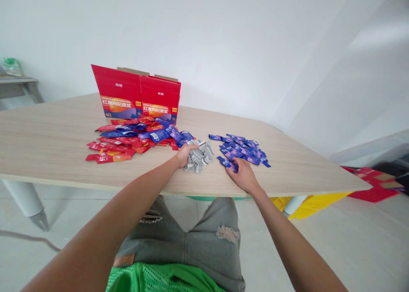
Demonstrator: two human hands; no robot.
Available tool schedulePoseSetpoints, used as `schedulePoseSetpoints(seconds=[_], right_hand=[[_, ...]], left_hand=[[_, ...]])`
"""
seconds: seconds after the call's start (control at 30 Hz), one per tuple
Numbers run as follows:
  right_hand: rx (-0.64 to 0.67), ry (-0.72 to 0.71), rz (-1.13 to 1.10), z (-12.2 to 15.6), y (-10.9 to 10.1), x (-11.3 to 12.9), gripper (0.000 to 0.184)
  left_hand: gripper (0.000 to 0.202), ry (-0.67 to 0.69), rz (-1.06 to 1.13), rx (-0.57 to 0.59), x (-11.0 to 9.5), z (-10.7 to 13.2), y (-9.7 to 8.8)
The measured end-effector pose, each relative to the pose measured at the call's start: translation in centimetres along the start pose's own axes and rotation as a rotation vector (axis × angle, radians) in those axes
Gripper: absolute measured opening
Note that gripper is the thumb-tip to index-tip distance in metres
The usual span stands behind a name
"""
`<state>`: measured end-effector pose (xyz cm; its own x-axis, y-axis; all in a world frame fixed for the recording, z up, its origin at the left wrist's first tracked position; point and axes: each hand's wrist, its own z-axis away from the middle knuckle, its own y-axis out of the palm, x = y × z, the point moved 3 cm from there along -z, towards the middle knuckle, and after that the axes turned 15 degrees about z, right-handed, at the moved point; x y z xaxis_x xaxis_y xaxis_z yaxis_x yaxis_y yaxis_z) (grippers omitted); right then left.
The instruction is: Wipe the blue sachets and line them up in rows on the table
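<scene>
My left hand (184,154) is closed on a fanned bundle of silver-backed sachets (200,155) near the front edge of the wooden table (47,143). My right hand (242,174) rests on the table, its fingers pinching a blue sachet at the near edge of a pile of blue sachets (241,150). To the left lies a mixed heap of red and blue sachets (134,138). Behind that heap stand two red cartons (137,97), open at the top.
A white wall rises behind the table. Flattened red and yellow cardboard (367,185) lies on the floor at the right. A small grey side table (17,85) stands at the far left. White table legs (27,200) show below the tabletop.
</scene>
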<state>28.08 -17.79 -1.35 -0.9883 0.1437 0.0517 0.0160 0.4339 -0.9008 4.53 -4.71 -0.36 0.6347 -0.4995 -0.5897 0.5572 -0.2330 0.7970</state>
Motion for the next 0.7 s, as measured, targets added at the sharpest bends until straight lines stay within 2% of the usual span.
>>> schedulePoseSetpoints(seconds=[0.2, 0.37, 0.5, 0.6, 0.7], right_hand=[[-0.038, 0.024, -0.060, 0.1, -0.1, -0.1, 0.064], [-0.099, 0.012, -0.089, 0.3, 0.1, -0.4, 0.060], [-0.151, 0.036, -0.143, 0.5, -0.5, -0.3, 0.058], [-0.206, 0.092, -0.235, -0.1, -1.2, 0.5, 0.053], [-0.232, 0.122, -0.376, -2.3, -1.0, 2.7, 0.051]], left_hand=[[0.015, 0.021, 0.013, 0.000, 0.1, 0.3, 0.2], [0.023, 0.006, 0.031, -0.020, 0.2, 0.5, 0.3], [0.023, -0.028, 0.046, -0.040, 0.2, 0.5, 0.2], [0.022, -0.040, 0.057, -0.063, 0.3, 0.2, 0.0], [0.027, -0.050, 0.086, -0.093, 0.4, -0.2, 0.0]])
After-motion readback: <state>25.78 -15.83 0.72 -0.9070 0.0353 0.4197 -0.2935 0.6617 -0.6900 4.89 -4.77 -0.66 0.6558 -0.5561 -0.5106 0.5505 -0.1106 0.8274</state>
